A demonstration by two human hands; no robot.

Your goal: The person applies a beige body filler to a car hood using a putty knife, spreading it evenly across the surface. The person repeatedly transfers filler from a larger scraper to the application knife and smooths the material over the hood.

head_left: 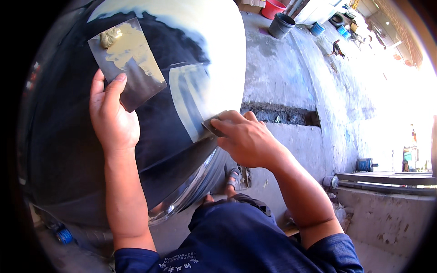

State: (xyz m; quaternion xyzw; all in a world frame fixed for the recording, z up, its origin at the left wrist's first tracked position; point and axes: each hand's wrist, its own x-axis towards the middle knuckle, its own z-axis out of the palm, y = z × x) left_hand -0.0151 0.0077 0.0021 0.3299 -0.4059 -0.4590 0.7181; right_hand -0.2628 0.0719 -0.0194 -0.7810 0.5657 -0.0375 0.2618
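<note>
My left hand [114, 111] grips the lower edge of a flat, dark rectangular putty plate [136, 88], thumb on top. Pale yellow body filler [132, 48] is smeared over the plate's upper part, with a thicker lump near its top left corner. My right hand [243, 136] is closed on a putty scraper [211, 125], mostly covered by my fingers. Its edge meets the lower right of a pale filler patch [182, 98] on the black car panel [159, 129]. Dark streaks show through the patch. Beyond it the panel carries a broad whitish area [209, 22], washed out by glare.
A bright trim strip [191, 186] runs along the panel's lower edge, above my feet. A trench [282, 114] cuts the concrete floor to the right. A black bucket [281, 26], a red basin [273, 7] and several blue cans stand farther off. Planks [387, 179] lie on a low wall at right.
</note>
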